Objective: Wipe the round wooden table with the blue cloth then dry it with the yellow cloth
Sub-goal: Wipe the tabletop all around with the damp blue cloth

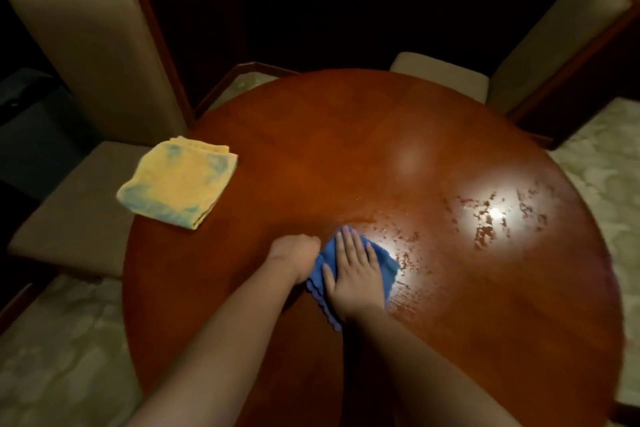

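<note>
The round wooden table (346, 135) fills the middle of the head view, with wet streaks shining on its right half. A blue cloth (384, 260) lies flat near the table's centre. My right hand (353, 270) presses on it with straight, spread fingers. My left hand (298, 253) sits just left of the cloth with its fingers curled, against the cloth's left edge; whether it grips the edge is hidden. A folded yellow cloth (180, 180) with bluish patches rests on the table's left rim, apart from both hands.
A beige upholstered chair (93, 73) stands at the table's left, its seat under the yellow cloth's side. A second beige chair (540, 45) stands at the far right. Pale patterned carpet (606, 166) surrounds the table. The background is dark.
</note>
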A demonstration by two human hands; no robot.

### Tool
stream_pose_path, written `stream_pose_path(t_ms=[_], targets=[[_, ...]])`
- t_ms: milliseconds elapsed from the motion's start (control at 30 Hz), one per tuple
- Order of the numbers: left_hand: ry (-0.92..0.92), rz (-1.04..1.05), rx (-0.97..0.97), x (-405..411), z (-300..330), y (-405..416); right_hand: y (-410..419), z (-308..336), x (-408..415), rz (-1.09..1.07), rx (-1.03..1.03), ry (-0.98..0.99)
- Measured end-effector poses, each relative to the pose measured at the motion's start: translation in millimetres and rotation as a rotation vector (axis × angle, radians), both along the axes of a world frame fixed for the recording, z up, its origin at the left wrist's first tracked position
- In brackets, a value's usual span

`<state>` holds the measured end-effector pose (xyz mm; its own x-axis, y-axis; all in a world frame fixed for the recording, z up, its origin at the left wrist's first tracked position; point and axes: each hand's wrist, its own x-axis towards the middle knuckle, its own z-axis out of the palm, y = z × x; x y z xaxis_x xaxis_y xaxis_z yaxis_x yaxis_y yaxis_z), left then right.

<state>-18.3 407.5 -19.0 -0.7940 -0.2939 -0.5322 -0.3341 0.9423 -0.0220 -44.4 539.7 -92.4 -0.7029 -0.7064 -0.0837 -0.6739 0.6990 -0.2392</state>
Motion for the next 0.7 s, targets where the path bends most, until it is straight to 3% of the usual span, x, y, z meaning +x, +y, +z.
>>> stream_pose_path(t_ms=[467, 700], targets=[[0.058, -0.112, 0.184, -100.2, 12.9, 99.5, 107.7, 15.6, -132.9, 0.068, 0.109, -0.014], [0.144, -0.137, 0.232, -137.7, 3.8, 173.7, 179.1, 14.8, -167.1, -0.082, 0.093, -0.007]])
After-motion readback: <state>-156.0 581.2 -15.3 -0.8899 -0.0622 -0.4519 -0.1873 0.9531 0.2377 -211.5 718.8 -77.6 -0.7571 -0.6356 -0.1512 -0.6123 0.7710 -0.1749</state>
